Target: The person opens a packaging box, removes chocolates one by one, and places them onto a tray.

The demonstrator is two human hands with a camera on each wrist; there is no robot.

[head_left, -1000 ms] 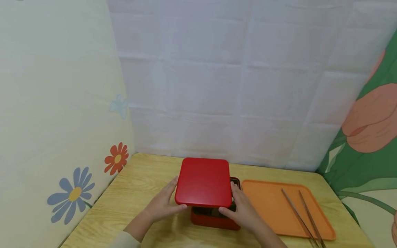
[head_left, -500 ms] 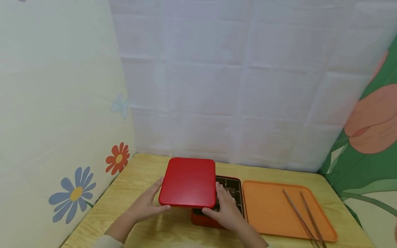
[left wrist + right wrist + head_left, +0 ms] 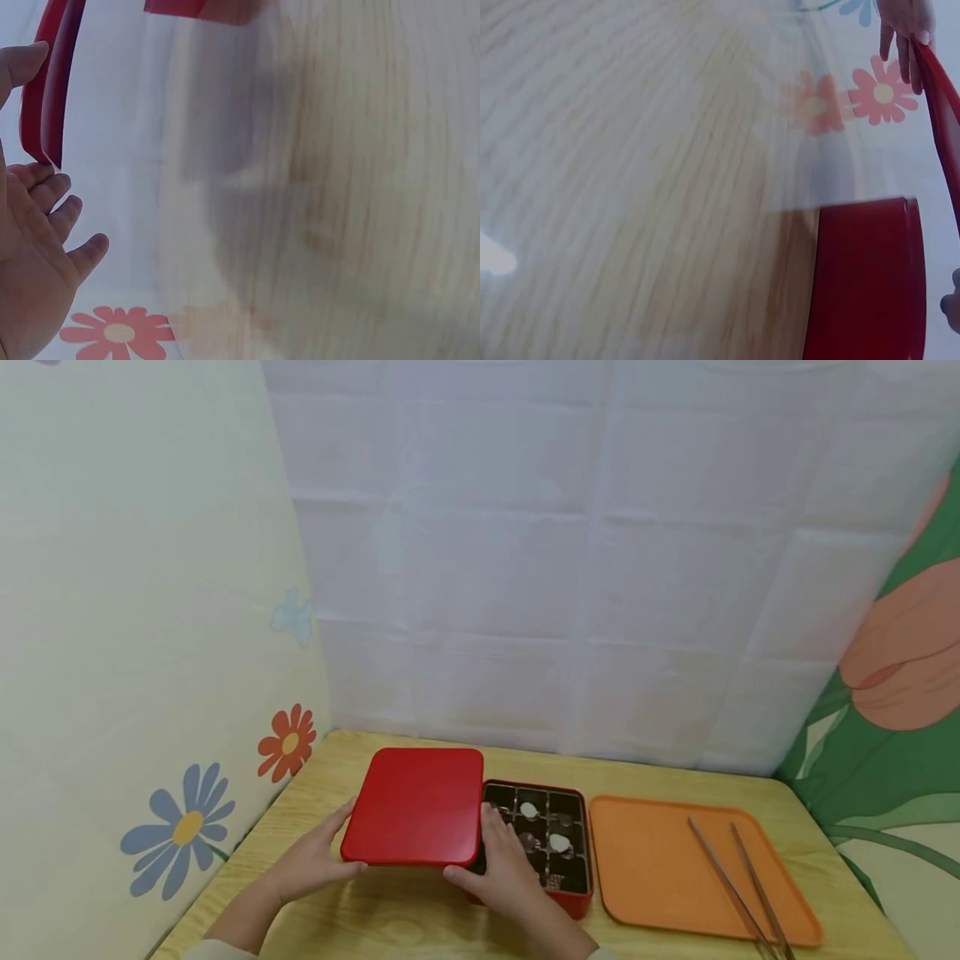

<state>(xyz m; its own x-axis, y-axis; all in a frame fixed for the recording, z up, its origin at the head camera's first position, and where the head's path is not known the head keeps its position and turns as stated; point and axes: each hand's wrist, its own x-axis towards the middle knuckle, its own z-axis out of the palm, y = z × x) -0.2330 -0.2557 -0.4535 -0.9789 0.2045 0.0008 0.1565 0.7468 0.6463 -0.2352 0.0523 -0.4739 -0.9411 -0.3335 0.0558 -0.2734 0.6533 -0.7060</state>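
A square red lid point(image 3: 416, 806) is held up level between both hands, over the table and just left of a red box point(image 3: 577, 906). My left hand point(image 3: 307, 864) grips its left edge, and in the left wrist view the thumb lies on one side of the lid's rim point(image 3: 45, 97) with fingertips at its corner. My right hand point(image 3: 506, 868) holds the lid's right edge, thumb at the near corner, and hides part of the box. Black compartments fill the box; several contain small white or dark pieces, too small to identify. The lid covers the box's left edge.
An orange tray point(image 3: 652, 868) lies right of the box, close beside it. Long metal tongs point(image 3: 718, 868) rest on it, their near end past the tray's front edge. A white cloth point(image 3: 525, 568) hangs behind the wooden table point(image 3: 405, 927).
Both hands have carried the lid leftward, from above the box to beside it. More of the box's compartments now show. The tray and tongs stay put.
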